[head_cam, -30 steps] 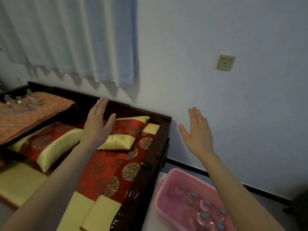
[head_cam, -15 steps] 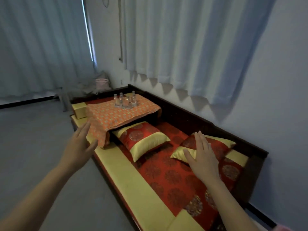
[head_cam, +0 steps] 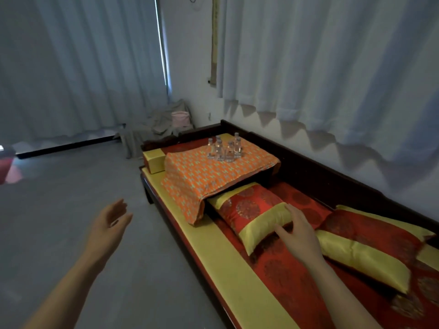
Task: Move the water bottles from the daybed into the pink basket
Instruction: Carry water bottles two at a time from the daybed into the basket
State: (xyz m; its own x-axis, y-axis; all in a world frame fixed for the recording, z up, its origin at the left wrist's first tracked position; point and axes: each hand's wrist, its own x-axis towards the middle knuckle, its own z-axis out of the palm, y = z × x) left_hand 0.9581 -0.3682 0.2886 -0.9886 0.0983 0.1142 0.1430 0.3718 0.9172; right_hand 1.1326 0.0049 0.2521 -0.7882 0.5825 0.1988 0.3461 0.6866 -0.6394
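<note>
Both hands are showing farther along the daybed (head_cam: 221,257) than half a second ago: the right hand (head_cam: 297,236) is now lying at the red and yellow pillow (head_cam: 251,210) beside the low table, off the farther pillow (head_cam: 368,245) it was over before, and the left hand (head_cam: 108,224) is hanging over the grey floor (head_cam: 71,186) with its palm turned inward. The water bottles (head_cam: 224,148) are standing upright, caps up and long axes vertical, huddled in a tight cluster on the orange cloth (head_cam: 202,176) covering that table. They are sitting well ahead of both hands, beyond the right hand and a little to its left, and ahead and to the right of the left hand. Between the right hand and the bottles, the pillow and the hanging front of the cloth are lying in the way. Both hands are holding nothing, fingers loosely spread and relaxed; whether the right fingertips are touching the pillow cannot be told. A yellow block (head_cam: 154,160) is sitting just left of the table, and pale curtains (head_cam: 332,67) are hanging behind.
</note>
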